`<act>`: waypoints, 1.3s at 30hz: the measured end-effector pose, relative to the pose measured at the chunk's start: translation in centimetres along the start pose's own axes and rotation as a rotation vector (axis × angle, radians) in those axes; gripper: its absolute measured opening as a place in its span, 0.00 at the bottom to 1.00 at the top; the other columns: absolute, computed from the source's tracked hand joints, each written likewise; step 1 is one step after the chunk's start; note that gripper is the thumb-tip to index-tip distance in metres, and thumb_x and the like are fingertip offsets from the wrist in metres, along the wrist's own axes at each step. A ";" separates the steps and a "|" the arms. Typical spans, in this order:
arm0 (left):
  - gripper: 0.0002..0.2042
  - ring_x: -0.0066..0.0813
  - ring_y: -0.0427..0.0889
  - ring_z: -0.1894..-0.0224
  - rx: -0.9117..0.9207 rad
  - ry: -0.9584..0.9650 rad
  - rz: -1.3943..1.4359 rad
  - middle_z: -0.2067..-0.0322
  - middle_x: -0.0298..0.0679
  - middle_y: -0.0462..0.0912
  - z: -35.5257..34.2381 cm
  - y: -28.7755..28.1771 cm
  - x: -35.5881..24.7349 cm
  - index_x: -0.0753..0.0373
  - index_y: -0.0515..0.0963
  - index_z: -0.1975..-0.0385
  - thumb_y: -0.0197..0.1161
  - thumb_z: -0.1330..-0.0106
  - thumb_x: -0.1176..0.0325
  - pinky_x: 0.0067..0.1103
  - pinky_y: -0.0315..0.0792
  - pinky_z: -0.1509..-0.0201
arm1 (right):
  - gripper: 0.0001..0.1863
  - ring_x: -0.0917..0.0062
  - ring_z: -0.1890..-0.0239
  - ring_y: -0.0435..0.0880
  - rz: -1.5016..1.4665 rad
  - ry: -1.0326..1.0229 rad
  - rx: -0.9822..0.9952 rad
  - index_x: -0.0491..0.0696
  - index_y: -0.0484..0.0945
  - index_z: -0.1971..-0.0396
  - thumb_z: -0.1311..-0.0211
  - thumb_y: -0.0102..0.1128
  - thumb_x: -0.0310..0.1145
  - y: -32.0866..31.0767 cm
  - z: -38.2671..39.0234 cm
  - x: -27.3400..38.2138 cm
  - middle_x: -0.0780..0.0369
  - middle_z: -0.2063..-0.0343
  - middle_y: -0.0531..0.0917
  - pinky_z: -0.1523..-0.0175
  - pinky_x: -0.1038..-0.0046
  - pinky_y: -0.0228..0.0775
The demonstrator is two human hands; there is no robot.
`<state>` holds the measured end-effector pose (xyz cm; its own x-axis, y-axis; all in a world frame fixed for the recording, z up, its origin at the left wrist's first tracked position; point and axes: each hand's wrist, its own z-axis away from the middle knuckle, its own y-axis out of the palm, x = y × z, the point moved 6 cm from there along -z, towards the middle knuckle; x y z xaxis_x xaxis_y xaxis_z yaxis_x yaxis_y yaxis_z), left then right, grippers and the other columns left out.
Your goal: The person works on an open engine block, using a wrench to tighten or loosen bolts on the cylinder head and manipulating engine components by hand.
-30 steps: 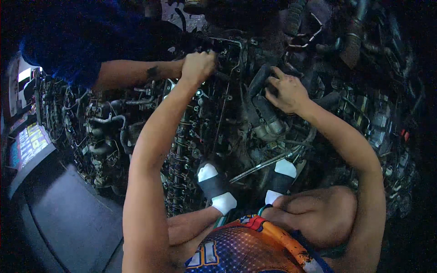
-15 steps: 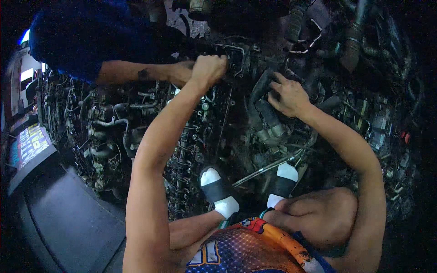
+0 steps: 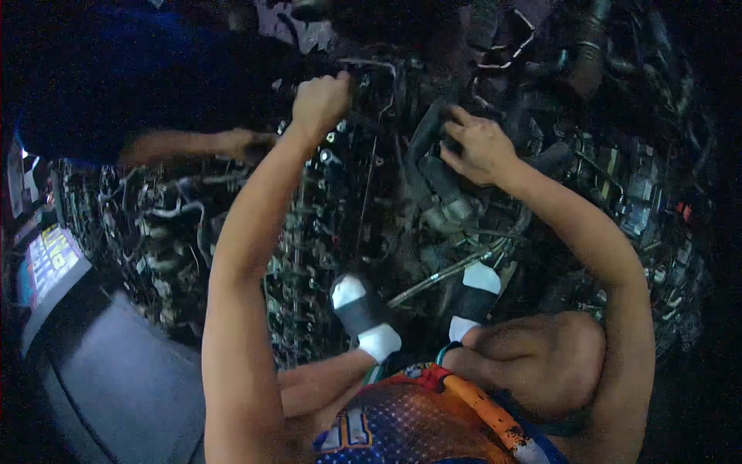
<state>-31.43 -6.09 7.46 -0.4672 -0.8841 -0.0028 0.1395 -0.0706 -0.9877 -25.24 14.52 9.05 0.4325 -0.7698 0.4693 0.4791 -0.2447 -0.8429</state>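
My left hand (image 3: 321,104) is closed in a fist, low over dark metal engine parts, near a bent thin metal pipe (image 3: 393,73). Whatever its fingers hold is hidden. On the right, my right hand (image 3: 481,148) has bent fingers and the thumb apart, beside a thick dark hose (image 3: 425,143); I cannot tell whether the fingertips touch it. Below that hose lies a grey metal fitting (image 3: 456,210).
A co-worker's forearm (image 3: 182,145) reaches in from the left, near my left wrist. Greasy engines and parts lie all around. A long metal rod (image 3: 440,282) lies between my feet in dark sandals and white socks. A grey panel (image 3: 127,371) stands lower left.
My left fist has shifted left and slightly up in the picture. The co-worker's arm has drawn back left, away from my fist. My right hand stays by the hose; the whole view has shifted slightly.
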 end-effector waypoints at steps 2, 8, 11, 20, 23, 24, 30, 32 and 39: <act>0.08 0.44 0.81 0.74 0.039 -0.098 0.032 0.77 0.46 0.80 1.7 0.8 1.0 0.62 0.74 0.72 0.51 0.44 0.65 0.34 0.74 0.72 | 0.19 0.57 0.55 0.76 0.019 0.000 0.031 0.42 0.75 0.60 0.48 0.56 0.39 0.7 0.3 0.1 0.50 0.47 0.68 0.49 0.63 0.68; 0.08 0.42 0.81 0.75 0.083 0.070 0.124 0.78 0.47 0.80 1.7 0.7 -5.8 0.62 0.75 0.74 0.49 0.43 0.68 0.35 0.73 0.75 | 0.21 0.56 0.57 0.77 0.059 -0.013 0.015 0.42 0.74 0.59 0.47 0.54 0.44 0.4 -0.7 1.7 0.49 0.48 0.68 0.50 0.61 0.69; 0.07 0.42 0.81 0.77 0.058 0.075 0.119 0.79 0.48 0.79 2.1 -1.3 -5.5 0.62 0.74 0.74 0.49 0.43 0.69 0.35 0.73 0.77 | 0.21 0.56 0.57 0.77 0.062 -0.010 0.001 0.43 0.75 0.59 0.47 0.54 0.43 -0.4 -1.1 1.3 0.50 0.49 0.69 0.50 0.61 0.69; 0.23 0.49 0.79 0.66 0.286 -0.272 -0.147 0.71 0.54 0.78 10.1 -10.2 3.1 0.59 0.70 0.48 0.59 0.44 0.58 0.35 0.71 0.64 | 0.21 0.58 0.58 0.77 -0.051 -0.080 0.085 0.44 0.76 0.61 0.48 0.55 0.46 0.6 0.3 0.3 0.52 0.53 0.72 0.54 0.60 0.71; 0.22 0.46 0.78 0.71 0.266 -0.306 0.079 0.70 0.51 0.79 8.5 -19.5 -1.7 0.65 0.70 0.49 0.60 0.43 0.63 0.34 0.69 0.67 | 0.20 0.60 0.60 0.78 -0.065 -0.028 -0.067 0.45 0.77 0.64 0.49 0.56 0.46 -0.3 1.1 0.4 0.54 0.58 0.75 0.57 0.60 0.72; 0.20 0.42 0.76 0.74 0.298 -0.360 0.143 0.72 0.51 0.79 8.2 -20.8 -2.1 0.66 0.71 0.51 0.59 0.41 0.62 0.33 0.69 0.68 | 0.20 0.60 0.60 0.78 -0.067 -0.012 -0.097 0.45 0.77 0.64 0.49 0.56 0.46 -0.2 1.4 0.1 0.54 0.58 0.75 0.57 0.60 0.72; 0.16 0.30 0.61 0.83 -0.459 0.021 0.268 0.87 0.45 0.69 9.8 -20.8 0.0 0.73 0.75 0.67 0.60 0.40 0.62 0.28 0.62 0.77 | 0.19 0.61 0.56 0.75 -0.004 0.003 -0.317 0.46 0.77 0.65 0.50 0.56 0.46 1.2 1.8 0.1 0.55 0.58 0.75 0.53 0.62 0.69; 0.17 0.31 0.63 0.82 0.021 -0.124 0.232 0.86 0.41 0.68 9.2 -19.8 -2.0 0.75 0.74 0.70 0.62 0.42 0.62 0.29 0.62 0.76 | 0.16 0.62 0.52 0.71 -0.054 -0.009 -0.584 0.46 0.76 0.64 0.49 0.57 0.42 -0.5 5.0 0.3 0.55 0.59 0.74 0.49 0.61 0.65; 0.17 0.27 0.65 0.77 0.282 -0.386 0.660 0.82 0.41 0.71 13.4 -16.0 -0.9 0.75 0.72 0.74 0.64 0.44 0.63 0.27 0.63 0.72 | 0.15 0.54 0.54 0.72 -0.156 0.404 -0.795 0.43 0.76 0.64 0.52 0.59 0.35 4.9 25.9 -3.9 0.47 0.58 0.74 0.48 0.58 0.63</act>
<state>-21.52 -10.35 25.41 0.1152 -0.8774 -0.4656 0.5198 0.4527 -0.7245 -4.80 31.57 9.86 0.0338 -0.8057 0.5914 -0.2237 -0.5828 -0.7812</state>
